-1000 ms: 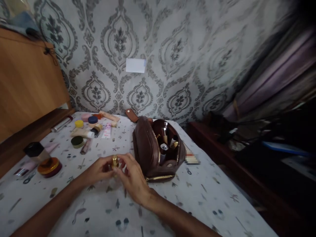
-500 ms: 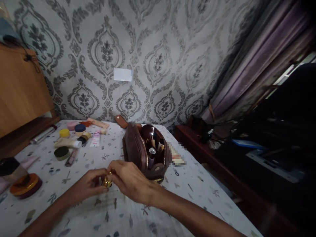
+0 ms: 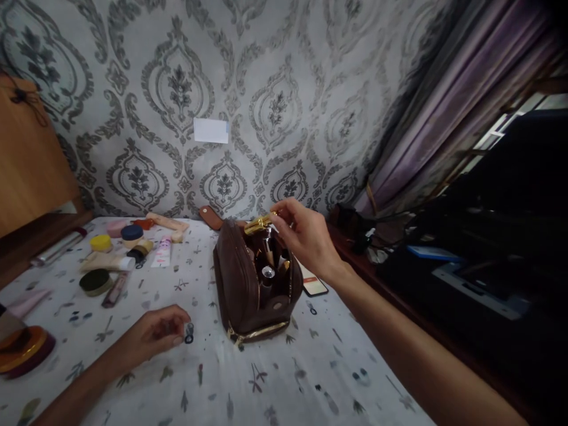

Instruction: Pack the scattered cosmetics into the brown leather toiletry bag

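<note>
While the right hand (image 3: 306, 236) pinches a gold tube (image 3: 257, 224) at the open mouth of the brown pouch (image 3: 242, 278), the left hand (image 3: 153, 334) rests loosely curled on the bedsheet (image 3: 310, 378), fingertips at a small dark object (image 3: 189, 332), possibly a cap. Step in hand: stowing the tube. Lower it upright among the items inside; loose cosmetics (image 3: 110, 260) lie well apart.

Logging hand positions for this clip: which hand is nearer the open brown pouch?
Right. The right hand holds a gold tube just above the brown pouch opening; the left hand rests on the bedsheet, off to the pouch's left.
</note>
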A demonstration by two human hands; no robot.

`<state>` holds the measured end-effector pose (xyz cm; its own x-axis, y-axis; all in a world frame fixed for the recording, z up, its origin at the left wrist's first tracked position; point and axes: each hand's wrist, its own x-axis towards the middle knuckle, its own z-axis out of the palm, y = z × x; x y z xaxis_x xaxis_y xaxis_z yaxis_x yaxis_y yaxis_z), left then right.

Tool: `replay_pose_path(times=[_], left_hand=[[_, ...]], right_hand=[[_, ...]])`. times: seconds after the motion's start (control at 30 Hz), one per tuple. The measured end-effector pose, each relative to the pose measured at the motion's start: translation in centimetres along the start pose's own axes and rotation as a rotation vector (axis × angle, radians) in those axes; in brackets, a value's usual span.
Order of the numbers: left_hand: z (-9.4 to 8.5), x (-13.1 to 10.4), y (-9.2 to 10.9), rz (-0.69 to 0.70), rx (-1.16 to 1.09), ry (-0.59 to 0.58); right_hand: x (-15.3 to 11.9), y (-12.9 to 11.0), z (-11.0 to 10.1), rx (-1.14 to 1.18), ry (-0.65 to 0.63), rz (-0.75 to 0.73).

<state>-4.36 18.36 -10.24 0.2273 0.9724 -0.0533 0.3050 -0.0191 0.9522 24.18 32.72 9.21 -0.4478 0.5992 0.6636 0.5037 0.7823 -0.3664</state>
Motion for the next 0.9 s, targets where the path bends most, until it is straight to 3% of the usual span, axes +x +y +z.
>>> replay_pose_path(times=[0.13, 0.27, 0.4, 0.6, 0.9], left_hand=[[-0.1, 0.2, -0.6, -0.028, 0.020, 0.001], [0.0, 0.3, -1.0, -0.066, 0.076, 0.010], [0.1, 0.2, -1.1, -0.116, 0.125, 0.048], [-0.4, 0.2, -1.1, -0.109, 0.140, -0.011], [0.3, 0.1, 0.0, -0.160, 0.150, 0.064]], right_hand=[[0.4, 2.1, 1.3, -0.275, -0.253, -0.005], [0.9, 2.7, 2.5, -0.478, -0.526, -0.021], [1.9, 3.1, 2.9, -0.626, -0.745, -0.139], [2.9, 3.1, 3.4, -0.652, -0.958, -0.313], [3.8, 1.6, 5.5, -0.668, -1.170, -0.296]])
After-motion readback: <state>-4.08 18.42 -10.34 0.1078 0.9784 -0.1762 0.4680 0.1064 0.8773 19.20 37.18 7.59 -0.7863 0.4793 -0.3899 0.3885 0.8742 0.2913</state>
